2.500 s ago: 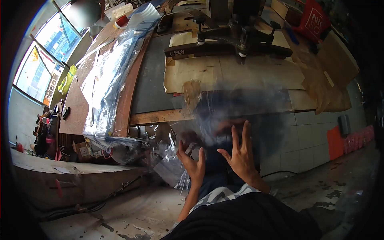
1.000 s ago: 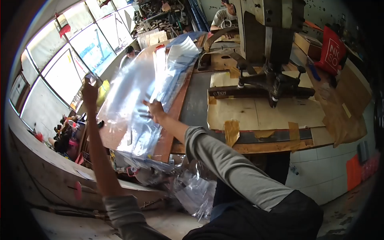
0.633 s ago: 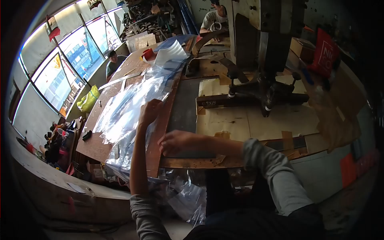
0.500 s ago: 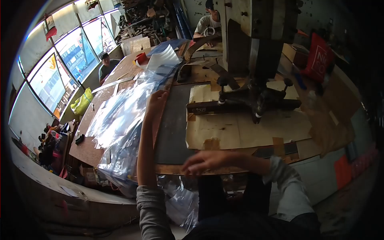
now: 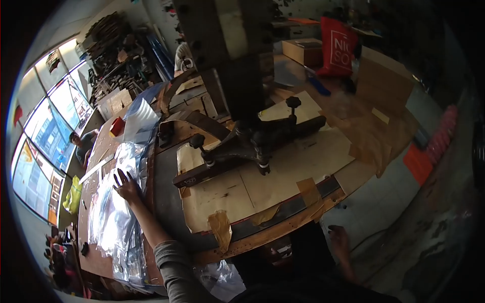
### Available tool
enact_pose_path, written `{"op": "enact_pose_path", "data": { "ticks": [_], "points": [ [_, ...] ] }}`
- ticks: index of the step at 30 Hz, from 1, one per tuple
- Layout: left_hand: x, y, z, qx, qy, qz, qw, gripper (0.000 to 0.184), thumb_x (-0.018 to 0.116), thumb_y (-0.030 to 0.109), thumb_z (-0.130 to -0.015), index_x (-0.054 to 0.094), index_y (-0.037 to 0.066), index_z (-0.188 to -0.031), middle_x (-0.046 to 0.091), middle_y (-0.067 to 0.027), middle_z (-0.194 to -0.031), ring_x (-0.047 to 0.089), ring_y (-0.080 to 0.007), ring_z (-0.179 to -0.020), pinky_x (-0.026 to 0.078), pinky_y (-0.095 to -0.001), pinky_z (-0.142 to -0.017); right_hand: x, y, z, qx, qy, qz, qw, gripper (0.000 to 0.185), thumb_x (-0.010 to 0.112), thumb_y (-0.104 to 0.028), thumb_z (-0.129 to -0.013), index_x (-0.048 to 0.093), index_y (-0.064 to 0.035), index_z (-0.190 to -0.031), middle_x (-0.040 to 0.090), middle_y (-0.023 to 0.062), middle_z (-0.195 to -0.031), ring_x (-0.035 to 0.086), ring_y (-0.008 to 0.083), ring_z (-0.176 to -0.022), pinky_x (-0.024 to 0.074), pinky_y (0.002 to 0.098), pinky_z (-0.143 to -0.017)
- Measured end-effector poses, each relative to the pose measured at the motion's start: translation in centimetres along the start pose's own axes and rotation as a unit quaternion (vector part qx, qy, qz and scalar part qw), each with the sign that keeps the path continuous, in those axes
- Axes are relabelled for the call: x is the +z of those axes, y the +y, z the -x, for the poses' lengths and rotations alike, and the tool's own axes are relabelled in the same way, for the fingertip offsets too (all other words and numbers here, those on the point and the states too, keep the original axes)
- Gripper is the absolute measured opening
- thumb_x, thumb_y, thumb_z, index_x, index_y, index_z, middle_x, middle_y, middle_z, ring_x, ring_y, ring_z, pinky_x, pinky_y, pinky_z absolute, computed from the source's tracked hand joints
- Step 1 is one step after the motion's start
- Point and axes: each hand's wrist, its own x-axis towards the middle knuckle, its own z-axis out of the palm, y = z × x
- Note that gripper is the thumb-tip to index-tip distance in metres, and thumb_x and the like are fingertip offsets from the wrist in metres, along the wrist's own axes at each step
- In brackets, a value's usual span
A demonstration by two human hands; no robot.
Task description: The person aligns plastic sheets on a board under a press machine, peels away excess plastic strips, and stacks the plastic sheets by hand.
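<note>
My left hand [image 5: 127,189] lies with fingers spread on the clear plastic sheets [image 5: 108,222] on the brown board at the left. Low at the right, my right hand [image 5: 339,239] hangs beyond the table's front edge [image 5: 273,237], fingers apart and somewhat curled, with nothing visible in it. Between and above the hands, a dark metal press arm with knobs [image 5: 252,146] stands over a cream cardboard sheet [image 5: 242,194]. Brown tape [image 5: 220,228] hangs at the front of the sheet.
A red bag [image 5: 337,48] and a cardboard box [image 5: 302,51] stand at the back right. Brown paper [image 5: 371,134] covers the right end. A person [image 5: 83,145] is beyond the board at the left, another partly behind the machine. A yellow-green bag [image 5: 74,194] lies far left.
The view has turned to the right. My left hand has opened out onto the plastic sheets. My right hand has moved from the table's front edge to beyond it at the right.
</note>
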Motion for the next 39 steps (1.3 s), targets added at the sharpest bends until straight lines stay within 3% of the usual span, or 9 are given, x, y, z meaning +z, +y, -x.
{"op": "enact_pose_path", "data": {
  "ticks": [1, 2, 5, 7, 10, 13, 18, 39],
  "points": [
    [0.2, -0.1, 0.1, 0.000, -0.001, -0.009, 1.000, 0.061, 0.017, 0.053, -0.100, 0.038, 0.014, -0.141, 0.039, -0.0187, -0.146, 0.034, -0.0254, -0.138, 0.026, -0.0450, -0.112, 3.0, 1.8, 0.7, -0.028, 0.057, 0.115, 0.991, 0.046, 0.047, -0.033, -0.098, 0.051, 0.0057, -0.123, 0.056, 0.0214, -0.122, 0.055, 0.0348, -0.113, 0.0450, 0.0438, -0.091],
    [2.2, 0.1, 1.8, -0.012, 0.030, 0.005, 0.999, 0.061, 0.017, 0.053, -0.100, 0.039, 0.014, -0.141, 0.039, -0.0179, -0.147, 0.035, -0.0248, -0.138, 0.027, -0.0443, -0.111, 4.5, 1.1, 1.2, -0.082, 0.071, 0.134, 0.985, 0.049, 0.045, -0.033, -0.098, 0.046, 0.0063, -0.127, 0.053, 0.0238, -0.124, 0.052, 0.0372, -0.115, 0.0428, 0.0451, -0.093],
    [-1.6, 0.9, -1.7, -0.033, -0.010, 0.023, 0.999, 0.065, 0.017, 0.055, -0.099, 0.040, 0.011, -0.140, 0.042, -0.0191, -0.144, 0.038, -0.0287, -0.136, 0.032, -0.0494, -0.108, 6.9, -0.8, -0.2, -0.234, 0.082, 0.187, 0.951, 0.055, 0.041, -0.031, -0.099, 0.035, 0.0090, -0.136, 0.045, 0.0299, -0.129, 0.046, 0.0440, -0.119, 0.0363, 0.0494, -0.098],
    [-1.2, 1.2, -1.8, -0.027, -0.006, 0.006, 1.000, 0.065, 0.017, 0.055, -0.099, 0.041, 0.010, -0.139, 0.043, -0.0192, -0.143, 0.039, -0.0287, -0.135, 0.034, -0.0492, -0.107, 7.0, -0.7, -0.3, -0.293, 0.048, 0.230, 0.927, 0.058, 0.040, -0.030, -0.098, 0.030, 0.0119, -0.137, 0.042, 0.0325, -0.129, 0.043, 0.0482, -0.118, 0.0325, 0.0532, -0.099],
    [-2.6, 1.0, -2.8, -0.030, -0.013, -0.002, 0.999, 0.063, 0.016, 0.052, -0.100, 0.043, 0.008, -0.138, 0.047, -0.0190, -0.140, 0.042, -0.0291, -0.133, 0.036, -0.0478, -0.106, 7.6, -0.8, -1.0, -0.324, 0.059, 0.294, 0.897, 0.068, 0.044, -0.039, -0.096, 0.027, 0.0130, -0.137, 0.040, 0.0352, -0.129, 0.043, 0.0505, -0.116, 0.0339, 0.0539, -0.098],
    [-2.1, 1.3, -2.6, -0.018, 0.006, -0.042, 0.999, 0.057, 0.019, 0.046, -0.102, 0.041, 0.009, -0.139, 0.047, -0.0190, -0.140, 0.045, -0.0287, -0.131, 0.039, -0.0467, -0.105, 7.4, -1.6, -0.9, -0.328, 0.061, 0.311, 0.890, 0.075, 0.048, -0.044, -0.093, 0.027, 0.0126, -0.138, 0.040, 0.0357, -0.129, 0.043, 0.0506, -0.116, 0.0338, 0.0544, -0.098],
    [-4.7, 1.7, -5.3, -0.066, -0.048, 0.033, 0.996, 0.048, 0.025, 0.036, -0.102, 0.038, 0.010, -0.140, 0.047, -0.0190, -0.140, 0.047, -0.0294, -0.130, 0.040, -0.0497, -0.103, 7.2, -1.8, -0.7, -0.287, 0.057, 0.295, 0.909, 0.076, 0.053, -0.044, -0.091, 0.031, 0.0123, -0.136, 0.043, 0.0350, -0.126, 0.045, 0.0504, -0.115, 0.0362, 0.0536, -0.096],
    [-2.0, 1.1, -2.5, -0.015, 0.015, -0.024, 0.999, 0.043, 0.029, 0.026, -0.101, 0.043, 0.005, -0.136, 0.047, -0.0188, -0.140, 0.046, -0.0275, -0.130, 0.043, -0.0462, -0.102, 7.2, -0.4, -1.0, -0.290, 0.073, 0.279, 0.913, 0.073, 0.057, -0.045, -0.089, 0.037, 0.0117, -0.131, 0.047, 0.0338, -0.120, 0.047, 0.0507, -0.108, 0.0382, 0.0543, -0.091]
  ]
}}
